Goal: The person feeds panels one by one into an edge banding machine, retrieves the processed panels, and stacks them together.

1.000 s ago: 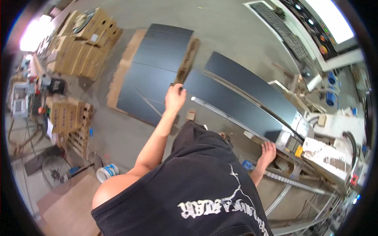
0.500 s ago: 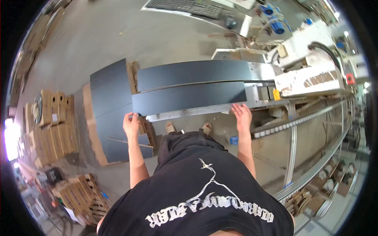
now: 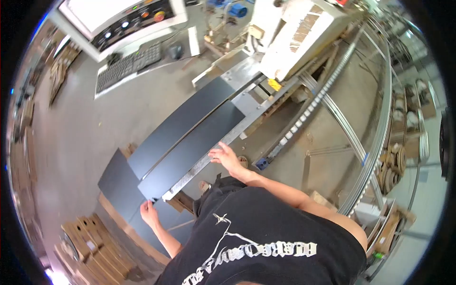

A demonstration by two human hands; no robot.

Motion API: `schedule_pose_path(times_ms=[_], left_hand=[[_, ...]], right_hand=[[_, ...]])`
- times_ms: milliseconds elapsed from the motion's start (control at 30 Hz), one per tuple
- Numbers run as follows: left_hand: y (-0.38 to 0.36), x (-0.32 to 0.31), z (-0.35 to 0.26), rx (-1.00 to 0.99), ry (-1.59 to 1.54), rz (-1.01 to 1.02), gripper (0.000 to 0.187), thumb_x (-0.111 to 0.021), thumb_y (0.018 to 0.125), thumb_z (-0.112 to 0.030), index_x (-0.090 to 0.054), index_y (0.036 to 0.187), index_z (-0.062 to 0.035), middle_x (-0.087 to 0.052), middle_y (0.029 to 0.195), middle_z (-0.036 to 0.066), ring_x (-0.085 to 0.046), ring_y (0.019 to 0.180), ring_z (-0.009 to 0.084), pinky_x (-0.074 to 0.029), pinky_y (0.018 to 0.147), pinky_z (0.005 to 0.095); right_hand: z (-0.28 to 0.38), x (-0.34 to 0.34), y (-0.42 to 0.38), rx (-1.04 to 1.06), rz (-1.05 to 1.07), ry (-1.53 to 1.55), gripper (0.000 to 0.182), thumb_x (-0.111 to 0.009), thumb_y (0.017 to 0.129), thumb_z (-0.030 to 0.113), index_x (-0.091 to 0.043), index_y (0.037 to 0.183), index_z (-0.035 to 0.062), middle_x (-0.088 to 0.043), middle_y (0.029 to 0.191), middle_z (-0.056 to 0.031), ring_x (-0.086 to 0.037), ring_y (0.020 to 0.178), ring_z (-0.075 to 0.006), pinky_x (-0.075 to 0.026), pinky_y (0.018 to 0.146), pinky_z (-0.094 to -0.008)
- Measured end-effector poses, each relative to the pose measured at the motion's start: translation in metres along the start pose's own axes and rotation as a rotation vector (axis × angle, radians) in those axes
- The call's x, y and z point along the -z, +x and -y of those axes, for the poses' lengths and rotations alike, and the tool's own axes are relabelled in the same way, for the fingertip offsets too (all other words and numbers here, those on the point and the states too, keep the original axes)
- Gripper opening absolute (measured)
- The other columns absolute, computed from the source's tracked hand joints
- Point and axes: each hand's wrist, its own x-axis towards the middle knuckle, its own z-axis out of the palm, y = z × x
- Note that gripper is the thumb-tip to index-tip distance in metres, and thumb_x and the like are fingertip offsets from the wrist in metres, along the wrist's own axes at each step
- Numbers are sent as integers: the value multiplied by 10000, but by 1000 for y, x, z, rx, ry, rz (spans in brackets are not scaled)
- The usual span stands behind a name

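Two long dark grey panels lie side by side on the machine's metal bed, a near panel [image 3: 194, 147] and a far panel [image 3: 173, 129], with a narrow gap between them. At the near panel's left end, my left hand [image 3: 150, 213] pinches its corner between thumb and fingers. My right hand [image 3: 226, 159] rests its spread fingers at the bed's metal edge rail [image 3: 192, 172], beside the near panel's long side. More dark panels [image 3: 116, 183] lie on cardboard at the left, below the bed's end.
A white machine housing [image 3: 304, 38] stands at the bed's far end, with a yellow block [image 3: 274, 84] beside it. A roller conveyor [image 3: 308, 111] runs along the right. The keyboard [image 3: 128, 66] and control console are beyond the bed; stacked cartons [image 3: 95, 242] stand lower left.
The view has swung round to the right, so the panels now slant upward. My right hand has moved left along the near edge, closer to my left hand, which stays at the panel's corner.
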Motion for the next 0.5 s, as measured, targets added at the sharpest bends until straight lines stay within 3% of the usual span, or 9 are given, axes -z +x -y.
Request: schedule_pose_path(times_ms=[200,233,500], left_hand=[[3,3,-2,82,-37,36,230,-644,899,-218,-623,936,8,-597,757,75,-550,570,134,-470,446,279],[8,1,3,50,-10,46,231,-645,897,-218,-620,935,9,-593,751,76,-547,569,136,-467,439,280],[29,1,15,-12,89,88,266,-658,891,-234,-603,887,26,-566,662,90,-543,528,160,-465,404,304]], right_hand=[[-2,3,-2,57,-13,-56,692,-542,931,44,-154,1492,-68,-581,1255,-221,-620,1090,-250,-550,856,-329],[1,-1,-3,22,-26,-72,656,-480,940,4,-145,1501,-46,-550,1275,-242,-597,1133,-282,-548,871,-344],[9,1,-8,24,-12,-180,586,-499,956,50,-236,1465,-69,-574,1251,-239,-623,1086,-245,-542,861,-330]])
